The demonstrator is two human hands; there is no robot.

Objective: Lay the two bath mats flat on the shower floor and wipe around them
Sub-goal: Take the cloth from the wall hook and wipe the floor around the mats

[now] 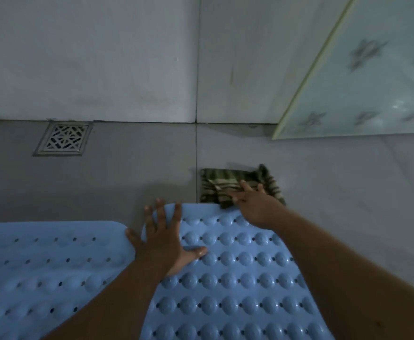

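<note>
Two light blue bumpy bath mats lie side by side on the grey tiled floor: the left mat [41, 271] and the right mat [237, 285]. My left hand [166, 241] rests flat with spread fingers on the far left corner of the right mat, its little finger by the gap between the mats. My right hand [255, 202] reaches past the right mat's far edge and presses on a folded green striped cloth [228, 185] lying on the floor just beyond that mat.
A square metal floor drain [63, 141] sits at the far left by the wall. Grey wall tiles [127, 57] rise behind. A frosted glass panel with star patterns [363, 82] stands at the far right, its lower edge near the floor.
</note>
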